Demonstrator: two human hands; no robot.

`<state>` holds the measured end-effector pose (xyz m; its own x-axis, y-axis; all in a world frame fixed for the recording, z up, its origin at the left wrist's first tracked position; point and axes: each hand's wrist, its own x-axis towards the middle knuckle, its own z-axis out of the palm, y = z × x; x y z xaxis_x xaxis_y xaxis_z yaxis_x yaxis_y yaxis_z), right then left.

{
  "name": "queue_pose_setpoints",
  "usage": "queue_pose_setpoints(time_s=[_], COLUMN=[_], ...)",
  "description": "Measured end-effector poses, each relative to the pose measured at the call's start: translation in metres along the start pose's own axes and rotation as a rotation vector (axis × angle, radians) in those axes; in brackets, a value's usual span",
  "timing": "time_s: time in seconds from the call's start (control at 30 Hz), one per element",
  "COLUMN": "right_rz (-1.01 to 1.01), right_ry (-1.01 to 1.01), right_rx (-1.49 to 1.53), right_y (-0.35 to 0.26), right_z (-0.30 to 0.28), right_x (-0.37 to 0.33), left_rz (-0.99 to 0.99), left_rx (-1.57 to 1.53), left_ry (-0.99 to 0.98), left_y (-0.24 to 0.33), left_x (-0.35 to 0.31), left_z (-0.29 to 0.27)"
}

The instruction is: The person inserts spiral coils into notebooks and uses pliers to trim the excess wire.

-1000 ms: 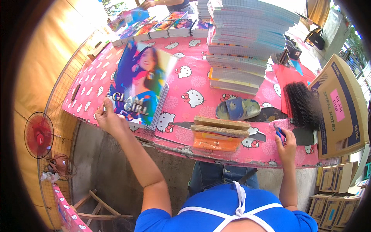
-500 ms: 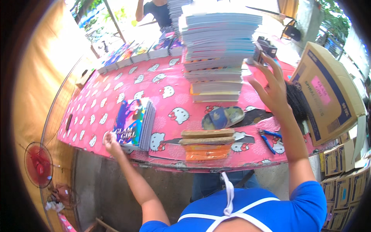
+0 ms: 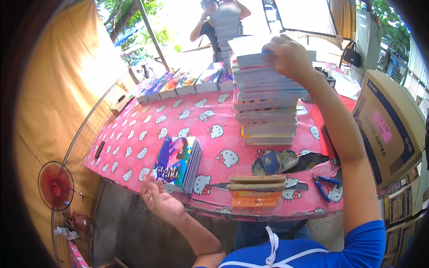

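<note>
A tall stack of notebooks (image 3: 267,96) stands on the table, its page edges facing me. At its top right corner my right hand (image 3: 290,56) is closed, fingers curled onto the uppermost notebooks; the fingertips are partly hidden. My left hand (image 3: 161,199) is open at the table's near edge, palm up and holding nothing. Just beyond it sits a low, neat pile of spiral notebooks (image 3: 172,157) with a colourful illustrated cover, the bound edge on its right.
A pink patterned cloth covers the table (image 3: 138,134). Nearby are a slipper (image 3: 273,161), a wooden block with orange wrapping (image 3: 257,191), and blue-handled pliers (image 3: 322,187). Cardboard boxes (image 3: 389,129) stand right, a fan (image 3: 56,185) left. Across the table another person (image 3: 208,29) handles a tall notebook stack.
My right hand has gone from open beside the tall stack to closed at its top. My left hand has left the low pile's corner and turned palm up. The view has shifted.
</note>
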<state>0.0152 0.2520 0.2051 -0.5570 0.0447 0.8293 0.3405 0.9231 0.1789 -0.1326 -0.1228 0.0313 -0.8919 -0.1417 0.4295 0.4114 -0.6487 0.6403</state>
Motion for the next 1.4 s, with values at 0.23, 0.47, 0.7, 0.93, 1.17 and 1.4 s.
queue_pose_setpoints(time_s=[0.23,0.47,0.7,0.93,1.17,1.4], right_rz=[-0.114,-0.227,-0.232,-0.314,-0.21,-0.184], right_ry=[-0.039,-0.365,-0.413,-0.279,-0.362,-0.409], right_rx=[-0.048,0.058,0.135,0.243,0.272,0.275], right_y=[0.002,-0.035,-0.027,-0.016,-0.005,-0.011], right_z=[-0.01,-0.009,-0.001,-0.005,0.007,0.004], right_x=[0.014,0.054,0.068,0.071,0.077,0.079], left_rz=[-0.133,-0.14,-0.204,-0.294,-0.369,-0.41], left_rx=[-0.017,-0.014,-0.012,-0.04,-0.028,-0.068], left_ry=[-0.075,-0.078,-0.085,-0.098,-0.129,-0.165], left_y=[-0.013,-0.006,-0.014,-0.022,-0.019,-0.022], left_x=[-0.024,-0.029,-0.036,-0.037,-0.04,-0.043], left_z=[0.024,0.023,0.02,0.023,0.022,0.024])
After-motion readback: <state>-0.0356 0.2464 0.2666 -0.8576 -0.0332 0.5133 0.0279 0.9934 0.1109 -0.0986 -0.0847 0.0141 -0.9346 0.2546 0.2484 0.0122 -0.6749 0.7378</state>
